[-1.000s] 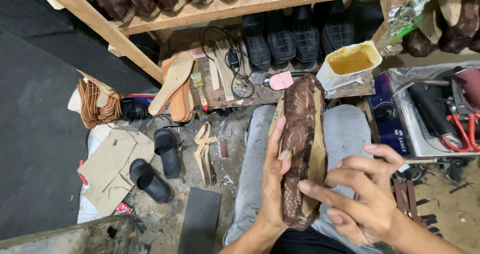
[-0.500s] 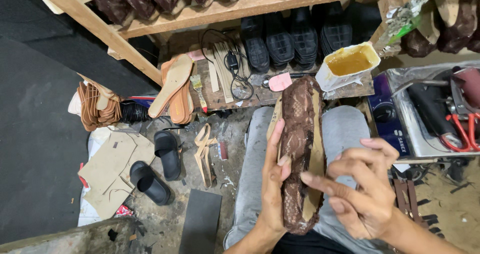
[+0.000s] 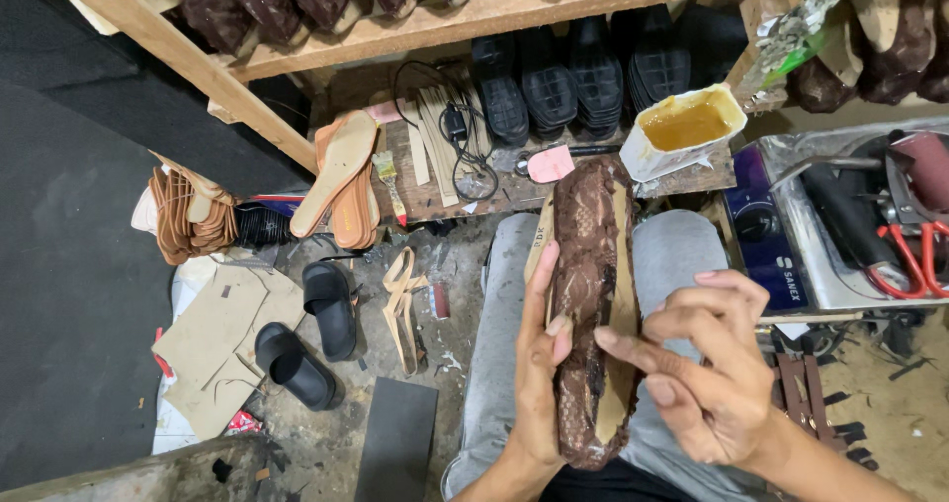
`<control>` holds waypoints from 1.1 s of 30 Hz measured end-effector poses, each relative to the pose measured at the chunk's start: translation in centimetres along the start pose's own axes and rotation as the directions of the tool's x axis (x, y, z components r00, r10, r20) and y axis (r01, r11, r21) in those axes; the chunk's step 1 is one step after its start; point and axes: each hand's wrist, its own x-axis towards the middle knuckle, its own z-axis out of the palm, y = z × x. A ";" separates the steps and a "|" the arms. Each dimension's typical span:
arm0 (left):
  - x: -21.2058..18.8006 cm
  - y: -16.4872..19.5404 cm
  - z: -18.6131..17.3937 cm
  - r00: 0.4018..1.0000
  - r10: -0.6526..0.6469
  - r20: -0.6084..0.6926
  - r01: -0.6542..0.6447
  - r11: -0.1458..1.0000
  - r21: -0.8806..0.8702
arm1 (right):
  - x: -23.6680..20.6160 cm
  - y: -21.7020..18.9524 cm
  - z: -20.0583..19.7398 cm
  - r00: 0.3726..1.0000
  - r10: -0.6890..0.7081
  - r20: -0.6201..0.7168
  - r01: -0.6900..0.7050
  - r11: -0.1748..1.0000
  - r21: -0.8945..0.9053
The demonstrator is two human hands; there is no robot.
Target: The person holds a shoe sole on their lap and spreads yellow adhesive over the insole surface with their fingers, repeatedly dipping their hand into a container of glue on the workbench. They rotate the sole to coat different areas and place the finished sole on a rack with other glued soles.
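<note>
**Insole held over lap**

I see my left hand [image 3: 542, 364] clamped on the long tan insole covered with brown snakeskin-patterned fabric [image 3: 588, 294], upright above my grey-trousered knees [image 3: 682, 265]. My right hand [image 3: 714, 376] touches its right edge, fingers spread apart.

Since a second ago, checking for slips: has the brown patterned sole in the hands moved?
No. The brown patterned sole still points at the glue container, gripped by the left hand; the right hand stays alongside.
</note>
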 end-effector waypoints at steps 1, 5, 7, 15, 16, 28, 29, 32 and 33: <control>-0.1 0.0 -0.1 1.000 -0.003 0.004 0.003 1.000 -0.017 | -0.1 0.1 0.1 0.999 -0.032 0.002 0.032 0.999 0.004; -0.2 0.0 -0.4 0.990 -0.138 -0.007 0.136 0.981 -0.140 | 0.1 2.3 0.7 0.965 0.253 -0.069 -0.245 0.964 0.103; 0.0 0.2 -0.6 0.985 -0.167 0.037 0.171 0.955 -0.241 | 0.1 4.2 1.8 0.839 0.528 -0.130 -0.394 0.756 0.523; -0.1 1.1 -1.6 0.893 -0.354 0.278 0.359 0.933 0.033 | -1.6 11.2 2.8 0.394 0.898 0.197 -0.234 -0.109 0.966; -0.1 0.7 -1.6 0.899 -0.400 0.178 0.346 0.898 0.272 | -1.8 11.3 2.6 0.357 0.912 0.203 -0.200 -0.137 0.970; 2.3 -1.6 -5.2 0.859 0.511 -0.017 -0.386 0.669 0.635 | 2.2 17.9 2.0 0.720 0.657 0.226 -0.671 0.574 0.469; 2.3 -1.7 -5.4 0.860 0.510 -0.032 -0.399 0.709 0.582 | 2.4 20.2 1.9 0.803 0.571 0.172 -0.589 0.804 0.079; 2.2 -2.5 -5.8 0.860 0.510 -0.011 -0.437 0.748 0.499 | 2.0 26.6 2.5 0.906 0.378 0.189 -0.264 0.855 -0.446; 2.2 -2.7 -6.1 0.860 0.508 0.039 -0.450 0.721 0.527 | 1.8 28.1 3.1 0.920 0.334 0.202 -0.197 0.845 -0.498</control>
